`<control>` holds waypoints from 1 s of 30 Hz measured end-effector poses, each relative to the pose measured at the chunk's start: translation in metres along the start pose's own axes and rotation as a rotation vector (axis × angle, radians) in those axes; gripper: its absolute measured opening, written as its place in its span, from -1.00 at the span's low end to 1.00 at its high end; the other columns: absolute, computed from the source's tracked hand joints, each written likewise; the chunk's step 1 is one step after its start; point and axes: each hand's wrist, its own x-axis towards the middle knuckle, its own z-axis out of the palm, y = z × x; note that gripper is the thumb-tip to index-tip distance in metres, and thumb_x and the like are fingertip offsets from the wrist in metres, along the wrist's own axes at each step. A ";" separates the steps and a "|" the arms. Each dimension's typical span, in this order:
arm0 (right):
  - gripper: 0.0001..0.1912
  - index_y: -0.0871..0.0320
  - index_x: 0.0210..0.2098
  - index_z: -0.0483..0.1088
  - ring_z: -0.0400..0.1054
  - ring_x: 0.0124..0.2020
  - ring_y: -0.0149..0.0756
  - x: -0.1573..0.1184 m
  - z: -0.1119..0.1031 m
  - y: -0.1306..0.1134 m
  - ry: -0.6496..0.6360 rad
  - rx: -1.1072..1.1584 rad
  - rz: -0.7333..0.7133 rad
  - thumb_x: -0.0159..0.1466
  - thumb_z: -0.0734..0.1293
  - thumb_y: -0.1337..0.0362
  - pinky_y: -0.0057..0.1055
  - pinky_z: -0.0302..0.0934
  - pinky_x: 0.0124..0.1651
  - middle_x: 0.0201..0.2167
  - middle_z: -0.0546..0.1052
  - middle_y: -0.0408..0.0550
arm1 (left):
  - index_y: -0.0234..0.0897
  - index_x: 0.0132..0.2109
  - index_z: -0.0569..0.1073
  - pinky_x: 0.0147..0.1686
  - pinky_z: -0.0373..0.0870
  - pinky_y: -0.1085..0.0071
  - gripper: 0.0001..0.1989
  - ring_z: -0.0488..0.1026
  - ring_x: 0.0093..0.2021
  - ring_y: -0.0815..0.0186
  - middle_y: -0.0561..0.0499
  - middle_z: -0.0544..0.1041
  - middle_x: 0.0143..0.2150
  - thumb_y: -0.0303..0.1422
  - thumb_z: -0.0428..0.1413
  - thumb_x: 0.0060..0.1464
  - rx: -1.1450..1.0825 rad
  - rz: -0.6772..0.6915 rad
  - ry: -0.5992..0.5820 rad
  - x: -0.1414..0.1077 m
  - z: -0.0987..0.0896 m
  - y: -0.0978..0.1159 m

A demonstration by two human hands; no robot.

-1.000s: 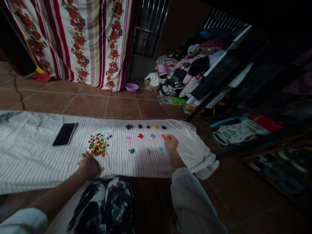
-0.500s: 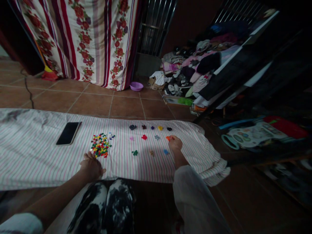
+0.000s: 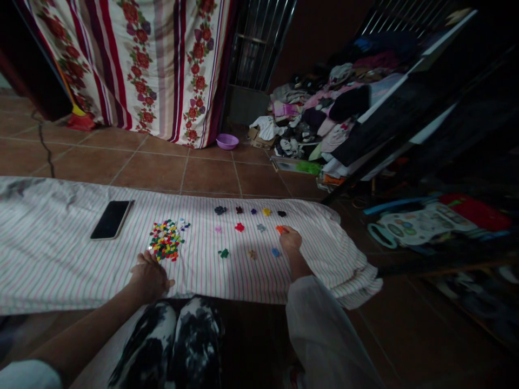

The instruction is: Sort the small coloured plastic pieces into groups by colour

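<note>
On the striped cloth [image 3: 198, 281] lies a loose heap of small multicoloured pieces [image 3: 165, 240]. My left hand [image 3: 150, 275] rests flat on the cloth just below that heap, fingers spread. Far to the right, the fingertips of my right hand [image 3: 291, 239] are pinched at a small orange pile [image 3: 279, 229]; whether a piece is between them is too small to see. Beside it sit little single-colour piles in rows: grey [image 3: 261, 228], red [image 3: 239, 227], pink [image 3: 219, 229], blue [image 3: 275, 252], tan [image 3: 252, 254], green [image 3: 223, 253], yellow [image 3: 266, 212] and black [image 3: 281, 214].
A phone [image 3: 112, 220] lies left of the heap. Beyond the cloth, a purple basin [image 3: 227, 141] stands on the tiled floor by a floral curtain [image 3: 162, 70]. Clothes [image 3: 312, 113] are piled at the back right, and a red broom [image 3: 81, 120] leans at the left.
The view has shifted very slightly. Both hands stay in nearly the same places, the right still at the orange pile.
</note>
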 end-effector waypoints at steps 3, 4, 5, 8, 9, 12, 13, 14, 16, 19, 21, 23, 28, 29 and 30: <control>-0.65 0.11 -0.28 0.59 0.46 -0.22 -0.19 0.000 -0.001 0.000 -0.003 -0.008 -0.019 0.11 0.19 0.36 -0.32 0.28 -0.08 -0.30 0.62 -0.01 | -0.62 0.09 0.45 -0.05 0.25 -0.26 -0.11 0.10 0.26 -0.54 -0.72 0.27 0.20 0.20 -0.13 0.06 -0.004 0.012 0.005 0.000 0.000 0.000; -0.65 0.11 -0.29 0.59 0.45 -0.23 -0.20 0.000 0.000 0.000 -0.003 -0.012 -0.024 0.11 0.19 0.36 -0.32 0.27 -0.08 -0.31 0.62 -0.01 | -0.62 0.08 0.45 -0.06 0.25 -0.26 -0.11 0.11 0.25 -0.54 -0.72 0.28 0.19 0.20 -0.13 0.06 0.003 0.011 0.002 0.000 0.000 0.000; -0.66 0.12 -0.29 0.59 0.45 -0.23 -0.20 0.000 0.000 0.000 -0.002 -0.018 -0.029 0.10 0.19 0.36 -0.33 0.27 -0.08 -0.31 0.62 -0.01 | -0.62 0.08 0.45 -0.06 0.26 -0.26 -0.11 0.12 0.25 -0.54 -0.72 0.28 0.19 0.20 -0.13 0.06 0.011 0.011 0.001 0.000 0.000 0.000; -0.67 0.14 -0.31 0.58 0.44 -0.25 -0.21 0.001 0.001 0.000 -0.002 -0.036 -0.044 0.10 0.19 0.37 -0.34 0.26 -0.08 -0.31 0.61 0.01 | -0.64 0.08 0.45 -0.07 0.27 -0.24 -0.13 0.14 0.24 -0.53 -0.74 0.27 0.19 0.17 -0.12 0.07 0.040 0.011 -0.007 0.000 -0.001 0.000; -0.67 0.15 -0.31 0.58 0.44 -0.25 -0.21 0.001 0.001 -0.001 -0.002 -0.042 -0.050 0.10 0.19 0.38 -0.34 0.25 -0.08 -0.32 0.61 0.02 | -0.65 0.07 0.45 -0.07 0.27 -0.24 -0.13 0.14 0.24 -0.53 -0.74 0.27 0.19 0.16 -0.11 0.07 0.045 0.011 -0.009 0.000 -0.001 0.000; -0.70 0.17 -0.33 0.56 0.42 -0.26 -0.21 0.001 0.000 -0.003 -0.008 -0.050 -0.084 0.10 0.19 0.38 -0.35 0.23 -0.09 -0.33 0.59 0.04 | -0.63 0.06 0.47 -0.07 0.27 -0.24 -0.13 0.13 0.25 -0.53 -0.74 0.28 0.18 0.18 -0.10 0.06 0.037 0.010 -0.009 -0.001 -0.001 0.000; -0.71 0.18 -0.34 0.55 0.42 -0.26 -0.21 0.001 -0.001 -0.005 -0.001 -0.057 -0.100 0.11 0.19 0.37 -0.35 0.23 -0.10 -0.34 0.59 0.06 | -0.61 0.06 0.48 -0.07 0.27 -0.25 -0.12 0.13 0.25 -0.53 -0.73 0.29 0.17 0.20 -0.10 0.04 0.030 0.009 -0.008 -0.001 -0.001 0.000; -0.72 0.20 -0.33 0.55 0.41 -0.27 -0.20 0.001 -0.003 -0.007 0.015 -0.067 -0.119 0.13 0.19 0.35 -0.34 0.22 -0.11 -0.34 0.58 0.08 | -0.61 0.06 0.48 -0.07 0.27 -0.25 -0.10 0.14 0.25 -0.53 -0.73 0.29 0.17 0.22 -0.10 0.03 0.026 0.008 -0.006 0.000 -0.002 0.000; -0.71 0.23 -0.31 0.53 0.40 -0.27 -0.19 0.002 -0.006 -0.014 0.070 -0.081 -0.150 0.15 0.18 0.33 -0.34 0.21 -0.13 -0.34 0.56 0.11 | -0.60 0.05 0.48 -0.07 0.27 -0.25 -0.07 0.14 0.24 -0.53 -0.74 0.29 0.17 0.26 -0.11 0.01 0.025 0.013 -0.007 0.000 -0.002 0.000; -0.70 0.23 -0.27 0.50 0.38 -0.29 -0.22 0.000 -0.009 -0.027 0.096 -0.037 -0.184 0.16 0.16 0.33 -0.36 0.20 -0.16 -0.35 0.55 0.08 | -0.59 0.04 0.49 -0.08 0.28 -0.25 -0.08 0.12 0.25 -0.54 -0.73 0.30 0.17 0.26 -0.13 0.02 0.015 0.029 -0.004 -0.001 -0.002 -0.001; -0.73 0.19 -0.28 0.49 0.38 -0.33 -0.27 -0.005 -0.008 -0.035 0.053 0.001 -0.205 0.15 0.18 0.33 -0.40 0.21 -0.19 -0.38 0.55 0.01 | -0.58 0.05 0.48 -0.08 0.27 -0.28 -0.10 0.12 0.25 -0.55 -0.72 0.30 0.17 0.23 -0.13 0.03 -0.001 0.027 -0.001 0.000 -0.002 -0.001; -0.77 0.15 -0.30 0.49 0.39 -0.36 -0.30 -0.012 -0.004 -0.042 0.008 0.045 -0.231 0.13 0.21 0.31 -0.42 0.23 -0.21 -0.40 0.55 -0.04 | -0.58 0.06 0.48 -0.08 0.25 -0.29 -0.12 0.13 0.24 -0.56 -0.71 0.29 0.18 0.21 -0.11 0.04 -0.014 0.017 -0.001 0.000 -0.002 -0.001; -0.78 0.14 -0.32 0.47 0.45 -0.34 -0.28 -0.028 0.010 -0.053 -0.108 0.364 -0.259 0.14 0.27 0.17 -0.32 0.34 -0.16 -0.39 0.58 -0.03 | -0.57 0.09 0.46 -0.06 0.25 -0.28 -0.14 0.15 0.23 -0.52 -0.71 0.25 0.22 0.19 -0.07 0.03 0.007 -0.026 -0.008 0.000 -0.002 0.001; -0.75 0.14 -0.32 0.47 0.47 -0.33 -0.26 -0.030 0.013 -0.054 -0.128 0.440 -0.253 0.14 0.29 0.12 -0.29 0.36 -0.15 -0.38 0.58 -0.02 | -0.57 0.09 0.46 -0.06 0.25 -0.27 -0.14 0.16 0.23 -0.51 -0.71 0.25 0.22 0.19 -0.06 0.03 0.017 -0.031 -0.017 0.000 -0.003 0.001; -0.72 0.15 -0.33 0.47 0.47 -0.32 -0.25 -0.031 0.015 -0.055 -0.140 0.509 -0.242 0.13 0.31 0.07 -0.25 0.37 -0.14 -0.38 0.59 -0.01 | -0.57 0.09 0.46 -0.06 0.25 -0.26 -0.14 0.15 0.24 -0.51 -0.71 0.24 0.22 0.20 -0.06 0.03 0.025 -0.032 -0.025 0.000 -0.003 0.001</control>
